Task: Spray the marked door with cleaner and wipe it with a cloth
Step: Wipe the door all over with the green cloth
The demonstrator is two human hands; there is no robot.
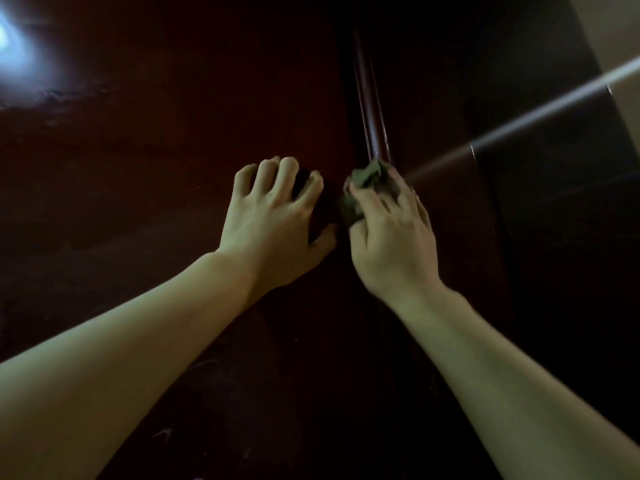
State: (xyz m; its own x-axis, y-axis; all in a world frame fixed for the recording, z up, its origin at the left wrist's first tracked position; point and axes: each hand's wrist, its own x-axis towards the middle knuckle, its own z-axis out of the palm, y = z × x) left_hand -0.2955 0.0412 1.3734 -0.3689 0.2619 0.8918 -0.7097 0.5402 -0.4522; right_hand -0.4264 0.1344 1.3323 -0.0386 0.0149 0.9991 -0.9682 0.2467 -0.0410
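Observation:
A dark reddish-brown door (156, 168) fills most of the dim view. My left hand (273, 223) rests on the door with fingers spread and bent, holding nothing. Just to its right, my right hand (391, 233) presses a bunched greenish cloth (363, 181) against the door's edge, at the foot of a glossy vertical moulding (370, 109). The cloth shows above and to the left of my fingers. No spray bottle is in sight.
A bright light reflects off the door at the upper left (10, 39). A dark frame or panel (540, 202) stands to the right, crossed by a pale slanted streak of light (554, 102). A lighter wall (620, 26) shows at the top right corner.

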